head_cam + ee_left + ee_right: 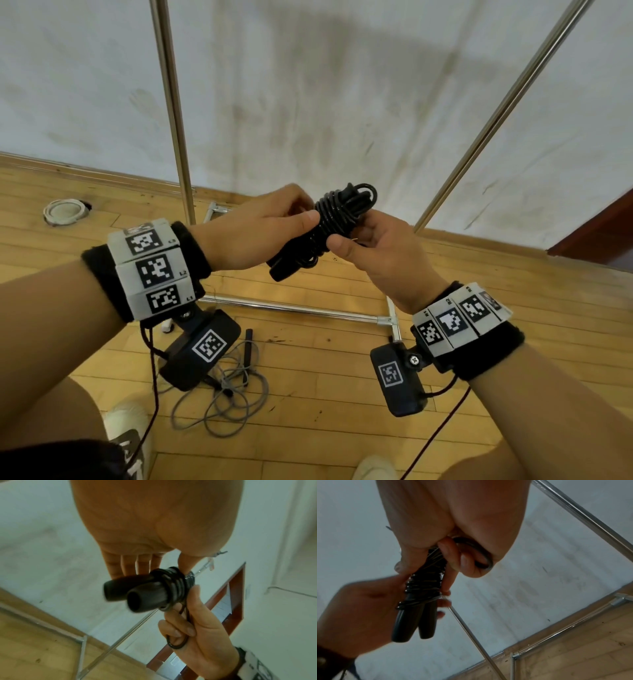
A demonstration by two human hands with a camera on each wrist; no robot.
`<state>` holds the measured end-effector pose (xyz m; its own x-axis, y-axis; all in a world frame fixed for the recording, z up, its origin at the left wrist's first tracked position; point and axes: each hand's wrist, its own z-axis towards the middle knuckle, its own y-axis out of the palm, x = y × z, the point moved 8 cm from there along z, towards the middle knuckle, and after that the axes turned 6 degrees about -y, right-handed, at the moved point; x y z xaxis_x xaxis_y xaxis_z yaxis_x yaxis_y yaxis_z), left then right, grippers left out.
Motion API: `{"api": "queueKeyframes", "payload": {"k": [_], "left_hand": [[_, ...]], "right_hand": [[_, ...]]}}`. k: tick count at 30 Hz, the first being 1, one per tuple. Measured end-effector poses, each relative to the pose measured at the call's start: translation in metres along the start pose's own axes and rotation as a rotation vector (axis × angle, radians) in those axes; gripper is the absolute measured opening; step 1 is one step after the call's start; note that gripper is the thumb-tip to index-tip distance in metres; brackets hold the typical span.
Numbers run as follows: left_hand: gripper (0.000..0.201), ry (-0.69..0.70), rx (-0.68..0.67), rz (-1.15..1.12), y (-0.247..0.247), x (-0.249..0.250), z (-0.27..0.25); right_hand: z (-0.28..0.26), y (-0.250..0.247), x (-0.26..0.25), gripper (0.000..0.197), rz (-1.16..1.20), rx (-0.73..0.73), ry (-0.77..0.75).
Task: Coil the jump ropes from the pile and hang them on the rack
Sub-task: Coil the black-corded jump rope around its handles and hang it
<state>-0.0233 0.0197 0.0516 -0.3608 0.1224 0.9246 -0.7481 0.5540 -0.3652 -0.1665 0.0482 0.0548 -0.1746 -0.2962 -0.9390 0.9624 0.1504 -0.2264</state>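
Observation:
A black jump rope point(329, 226) is wound in tight turns round its own two handles, held at chest height between both hands. My left hand point(274, 222) pinches the bundle from the left, thumb on the coils point(173, 580). My right hand point(370, 240) grips it from the right, fingers curled through a free loop point(481, 559) at the far end. The handle ends point(412, 626) stick out toward me. A grey jump rope point(226, 394) lies loose on the floor below my left wrist. The chrome rack point(171, 113) stands just beyond my hands.
The rack's base bar point(291, 308) runs along the wooden floor under my hands, a slanted pole point(496, 116) rising at the right. A white ring point(65, 210) lies by the wall at left. My shoes point(126, 431) are at the bottom edge.

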Motion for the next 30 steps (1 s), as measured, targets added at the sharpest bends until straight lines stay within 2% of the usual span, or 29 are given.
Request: {"api": "queueKeyframes", "payload": {"k": [5,8,12,15,20,23,26,30], "left_hand": [[0.061,-0.041,-0.044,0.044,0.016,0.0,-0.003],[0.065,-0.018,-0.015,0.082,0.017,0.0,-0.002],[0.06,-0.012,0.044,0.098,0.0,-0.001,0.0],[0.058,0.011,-0.004,0.17,0.0,-0.003,0.0],[0.045,0.015,-0.056,0.264,0.005,-0.01,0.002],[0.041,0.022,-0.046,0.297,0.004,-0.011,0.003],[0.037,0.021,-0.02,0.344,0.003,-0.013,0.004],[0.05,0.038,0.025,0.385,0.0,-0.01,0.005]], "right_hand": [[-0.001,0.012,0.007,0.042,-0.141,0.01,0.005],[-0.002,0.022,0.005,0.039,-0.168,-0.08,-0.01],[-0.004,0.023,0.003,0.015,-0.134,-0.292,0.03],[-0.007,0.021,0.006,0.027,-0.132,-0.364,0.093],[-0.004,-0.006,0.008,0.024,-0.425,-0.195,0.121],[-0.001,-0.018,0.006,0.017,-0.345,-0.085,0.092],[-0.001,-0.018,0.004,0.011,-0.271,-0.041,0.051],[-0.001,-0.018,0.002,0.009,-0.197,0.038,-0.003]]}}
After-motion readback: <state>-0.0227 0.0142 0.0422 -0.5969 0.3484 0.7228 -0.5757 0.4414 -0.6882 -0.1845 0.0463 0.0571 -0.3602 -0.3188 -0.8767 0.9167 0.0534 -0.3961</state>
